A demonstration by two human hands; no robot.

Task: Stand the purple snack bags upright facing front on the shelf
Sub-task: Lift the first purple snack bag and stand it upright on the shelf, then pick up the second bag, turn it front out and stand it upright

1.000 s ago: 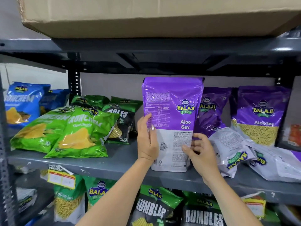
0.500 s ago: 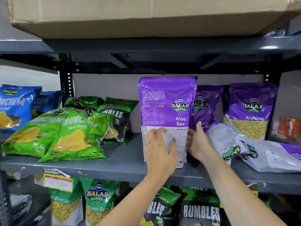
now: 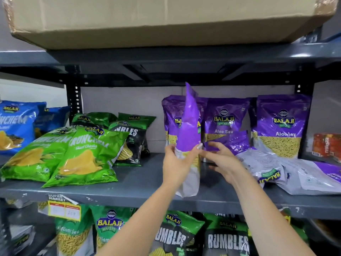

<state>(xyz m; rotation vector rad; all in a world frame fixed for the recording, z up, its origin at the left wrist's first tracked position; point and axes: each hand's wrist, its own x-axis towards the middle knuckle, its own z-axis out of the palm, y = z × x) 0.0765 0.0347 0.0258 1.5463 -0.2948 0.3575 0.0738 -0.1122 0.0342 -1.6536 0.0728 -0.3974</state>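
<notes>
My left hand (image 3: 175,163) grips a purple Aloo Sev bag (image 3: 190,130) near its middle; the bag stands on the grey shelf (image 3: 138,183), turned edge-on to me. My right hand (image 3: 221,161) is just right of it with fingers spread and nothing in them. Three purple bags stand upright and face front at the back: one (image 3: 170,115) behind the held bag, one (image 3: 224,119) at the centre, one (image 3: 284,124) at the right. Two more purple bags (image 3: 265,167) (image 3: 313,176) lie flat at the right with white backs up.
Green Crunchem bags (image 3: 83,154) and dark Rumbles bags (image 3: 132,137) lie on the shelf's left half, blue bags (image 3: 16,126) beyond them. A cardboard box (image 3: 166,19) sits on the shelf above. An orange pack (image 3: 326,146) stands far right. More bags fill the lower shelf.
The held bag has turned from back-facing to edge-on. My left hand has moved up to its side. My right hand has let go and opened beside it.
</notes>
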